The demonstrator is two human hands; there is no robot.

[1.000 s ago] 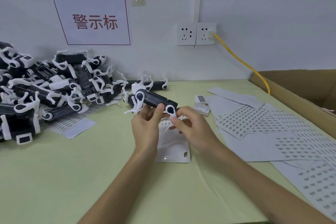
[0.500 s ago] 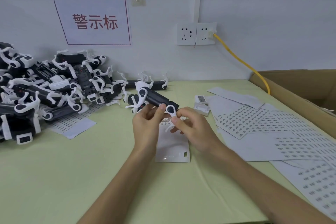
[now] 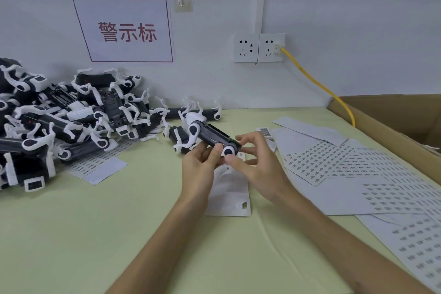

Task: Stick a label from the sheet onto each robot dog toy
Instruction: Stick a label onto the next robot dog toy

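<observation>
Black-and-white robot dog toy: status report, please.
Left hand and right hand grip black-and-white robot dog toy above table. Label not visible. Nothing obstructing.

Toy pile (image 3: 71, 124) left, label sheets (image 3: 353, 174) right.

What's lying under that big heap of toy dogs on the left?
A label sheet pokes out from beneath the pile of robot dog toys, lying on the table. How far it extends underneath is hidden.

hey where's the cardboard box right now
In the head view the cardboard box sits at the far right edge of the table, just beyond the label sheets, with the yellow cable running down past its near corner.
</observation>
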